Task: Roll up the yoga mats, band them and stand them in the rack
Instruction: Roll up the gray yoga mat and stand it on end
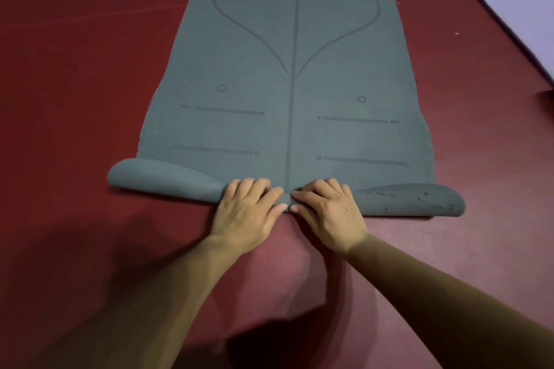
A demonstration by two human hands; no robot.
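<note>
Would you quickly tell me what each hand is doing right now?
Left hand: fingers curled over the rolled end of the grey mat, holding it.
Right hand: holding the same rolled end.

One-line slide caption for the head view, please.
Left hand and right hand grip the rolled near end of a grey line-printed yoga mat on a dark red floor.

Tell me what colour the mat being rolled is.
The mat is grey-green with darker alignment lines, seen in the head view.
</note>
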